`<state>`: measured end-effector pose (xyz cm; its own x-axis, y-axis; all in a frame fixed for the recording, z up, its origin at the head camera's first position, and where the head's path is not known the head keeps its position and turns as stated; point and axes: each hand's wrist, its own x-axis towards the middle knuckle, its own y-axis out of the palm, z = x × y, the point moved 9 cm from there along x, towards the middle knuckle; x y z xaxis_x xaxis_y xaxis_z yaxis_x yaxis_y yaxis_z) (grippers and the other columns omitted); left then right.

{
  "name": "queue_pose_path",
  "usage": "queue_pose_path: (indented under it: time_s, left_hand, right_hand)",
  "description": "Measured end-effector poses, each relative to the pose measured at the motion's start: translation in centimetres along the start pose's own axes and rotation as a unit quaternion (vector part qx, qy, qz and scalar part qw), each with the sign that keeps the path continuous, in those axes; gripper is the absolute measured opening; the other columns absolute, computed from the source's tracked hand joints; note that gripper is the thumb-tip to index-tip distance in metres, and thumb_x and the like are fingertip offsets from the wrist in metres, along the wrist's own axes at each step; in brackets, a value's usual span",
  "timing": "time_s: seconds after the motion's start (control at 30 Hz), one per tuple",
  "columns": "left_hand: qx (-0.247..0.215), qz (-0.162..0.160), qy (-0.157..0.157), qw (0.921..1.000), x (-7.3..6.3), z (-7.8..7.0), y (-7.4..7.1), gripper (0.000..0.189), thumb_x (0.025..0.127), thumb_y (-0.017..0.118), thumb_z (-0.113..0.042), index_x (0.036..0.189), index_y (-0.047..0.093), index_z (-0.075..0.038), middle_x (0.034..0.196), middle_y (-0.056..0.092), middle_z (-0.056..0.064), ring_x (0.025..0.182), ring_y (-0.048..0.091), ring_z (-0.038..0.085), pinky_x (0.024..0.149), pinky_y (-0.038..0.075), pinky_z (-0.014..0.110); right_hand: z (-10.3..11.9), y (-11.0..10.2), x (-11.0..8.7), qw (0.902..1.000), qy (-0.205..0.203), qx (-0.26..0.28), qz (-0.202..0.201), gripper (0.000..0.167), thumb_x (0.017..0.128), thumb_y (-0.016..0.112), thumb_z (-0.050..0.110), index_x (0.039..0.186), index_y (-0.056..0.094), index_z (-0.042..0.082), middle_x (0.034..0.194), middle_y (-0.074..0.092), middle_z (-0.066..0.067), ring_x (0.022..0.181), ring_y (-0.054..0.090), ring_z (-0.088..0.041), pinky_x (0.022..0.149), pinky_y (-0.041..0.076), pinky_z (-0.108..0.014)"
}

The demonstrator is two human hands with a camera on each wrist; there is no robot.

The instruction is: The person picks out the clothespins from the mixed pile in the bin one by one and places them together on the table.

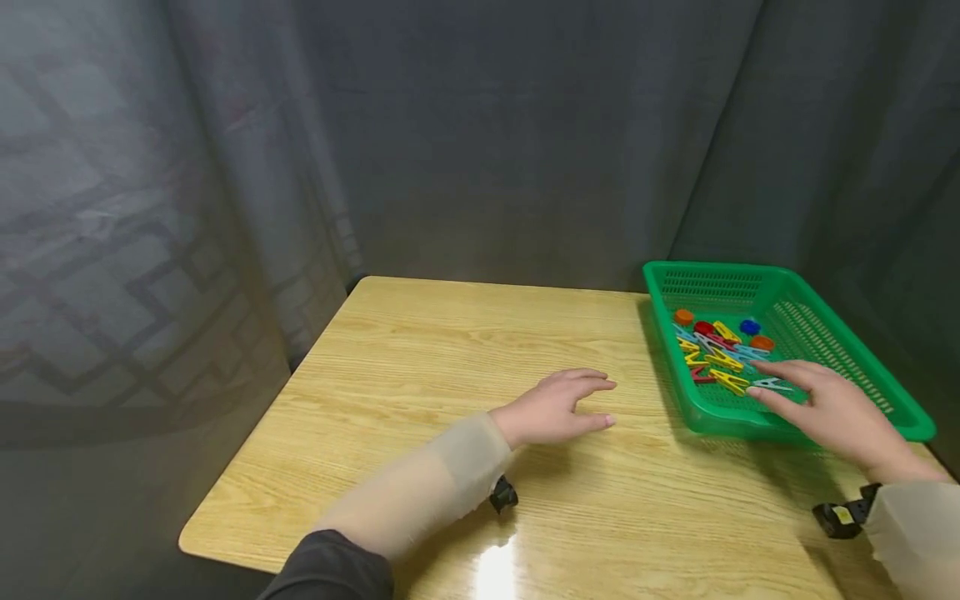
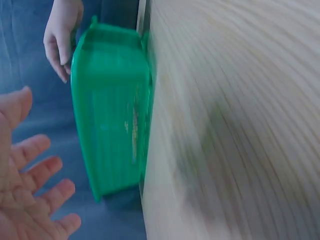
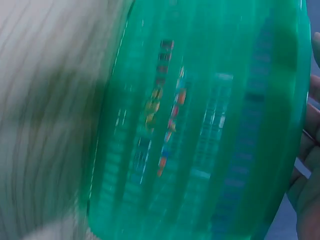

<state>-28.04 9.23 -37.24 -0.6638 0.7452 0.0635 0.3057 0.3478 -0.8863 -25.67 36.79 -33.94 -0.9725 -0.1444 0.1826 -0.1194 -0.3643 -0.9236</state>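
A green plastic basket (image 1: 825, 325) sits at the right of the wooden table, tilted in none of the views. Inside it lie several clothespins (image 1: 723, 360) in yellow, blue, red and white, with orange, red and blue bottle caps (image 1: 762, 342) toward the back. My right hand (image 1: 832, 412) reaches over the basket's near rim, fingers extended above a pale clothespin (image 1: 771, 384) and holding nothing. To the left of the basket, my left hand (image 1: 555, 407) hovers above the table with fingers spread apart; in the left wrist view its palm (image 2: 25, 200) shows bare.
The light wooden table (image 1: 420, 350) has rounded corners and a left edge next to a patterned curtain (image 1: 150, 275). Dark grey curtain (image 1: 510, 150) hangs behind it. Each wrist wears a small black camera, as at the right wrist camera (image 1: 842, 518).
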Motion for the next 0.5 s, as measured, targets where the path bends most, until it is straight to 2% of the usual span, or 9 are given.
queue_pose_path:
  time_s: [0.13,0.27,0.37,0.5]
  left_hand:
    - [0.001,-0.008,-0.012,0.9999,2.0,-1.5,0.8,0.059,0.096,0.048,-0.054,0.147,0.041,-0.025,0.152,0.033,-0.008,0.140,0.028,0.010,0.113,0.022,0.031]
    - [0.016,-0.006,-0.023,0.9996,3.9,-3.1,1.5,0.059,0.096,0.048,-0.055,0.147,0.040,-0.027,0.153,0.030,-0.010,0.140,0.025,0.008,0.113,0.021,0.029]
    - [0.027,-0.001,-0.030,0.9992,5.2,-4.1,1.8,0.061,0.095,0.047,-0.057,0.148,0.037,-0.030,0.154,0.026,-0.012,0.141,0.022,0.006,0.113,0.019,0.027]
    - [0.046,0.009,-0.044,0.9979,6.6,-4.9,2.4,0.066,0.093,0.047,-0.061,0.150,0.031,-0.033,0.156,0.019,-0.015,0.142,0.015,0.003,0.113,0.016,0.025]
  right_hand:
    - [-1.8,-1.4,-0.1,0.9990,0.004,-0.020,-0.040,0.060,0.093,0.063,0.039,0.132,0.052,-0.006,0.123,0.049,-0.036,0.095,0.049,-0.046,0.070,0.039,-0.060]
    - [-4.1,-2.4,-0.2,0.9979,0.021,-0.025,-0.055,0.063,0.093,0.063,0.035,0.133,0.047,-0.011,0.127,0.040,-0.042,0.103,0.043,-0.055,0.075,0.034,-0.066]
    - [-6.1,-2.7,-0.4,0.9974,0.042,-0.029,-0.051,0.071,0.095,0.060,0.037,0.138,0.036,-0.014,0.135,0.029,-0.044,0.122,0.023,-0.062,0.089,0.022,-0.073]
    - [-9.4,-2.1,-0.7,0.9958,0.080,-0.036,-0.024,0.085,0.096,0.056,0.042,0.145,0.014,-0.013,0.146,0.003,-0.043,0.131,0.000,-0.063,0.096,0.005,-0.075]
